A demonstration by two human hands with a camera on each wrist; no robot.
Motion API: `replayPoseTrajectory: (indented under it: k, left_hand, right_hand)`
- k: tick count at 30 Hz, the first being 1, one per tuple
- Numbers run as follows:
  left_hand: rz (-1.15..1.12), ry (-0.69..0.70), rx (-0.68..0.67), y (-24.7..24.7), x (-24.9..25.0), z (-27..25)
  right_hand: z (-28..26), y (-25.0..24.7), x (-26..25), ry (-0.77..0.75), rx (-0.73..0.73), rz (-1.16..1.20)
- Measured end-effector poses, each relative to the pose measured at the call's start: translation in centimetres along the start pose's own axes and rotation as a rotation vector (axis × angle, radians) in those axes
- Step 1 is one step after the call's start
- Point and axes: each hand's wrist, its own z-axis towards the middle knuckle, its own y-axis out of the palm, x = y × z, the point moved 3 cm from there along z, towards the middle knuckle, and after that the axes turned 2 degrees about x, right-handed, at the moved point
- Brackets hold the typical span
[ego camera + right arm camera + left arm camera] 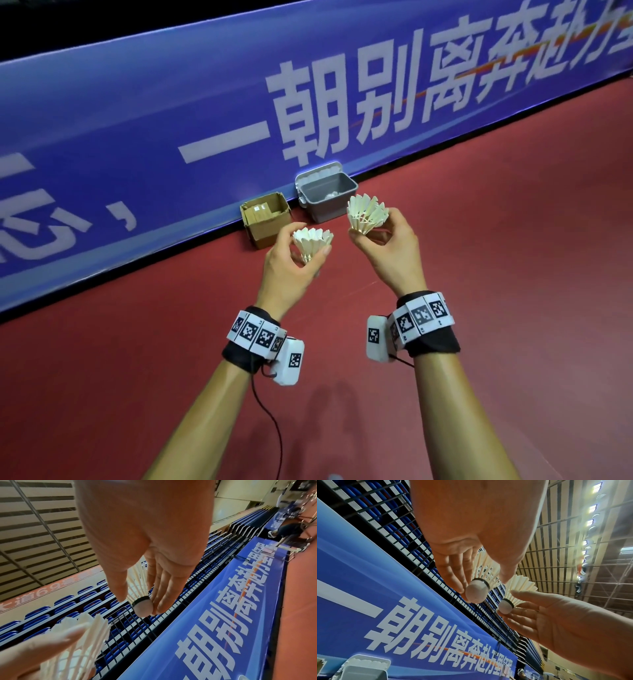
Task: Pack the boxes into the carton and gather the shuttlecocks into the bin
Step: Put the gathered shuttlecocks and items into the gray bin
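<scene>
Each hand holds one white feather shuttlecock above the red floor. My left hand (308,257) pinches a shuttlecock (312,242) near its cork, feathers up; the cork (476,592) shows between fingers and thumb in the left wrist view. Just to the right and slightly farther, my right hand (374,230) pinches the other shuttlecock (366,213), whose cork (143,608) shows in the right wrist view. Beyond the hands, the open grey bin (328,209) holds something white, and the brown carton (268,233) to its left holds flat boxes (260,210).
A long blue banner barrier (171,113) with white lettering runs along the floor directly behind the bin and carton. The bin's lid stands open against it. Red court floor (496,240) spreads to the right and towards me. A black cable hangs from my left wrist.
</scene>
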Motion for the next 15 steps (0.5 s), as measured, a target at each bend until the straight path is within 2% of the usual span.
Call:
replayPoseTrajectory:
  k: [8,15]
  left_hand:
    - [0.015,-0.046,0.053,6.4,-6.9,14.7]
    - [-0.054,-0.028,0.101,13.3,-12.2,32.7]
  right_hand:
    - [16.7,2.9,7.1,0.006,-0.065,0.003]
    - [35.5,6.8,11.6,-0.055,-0.068,-0.049]
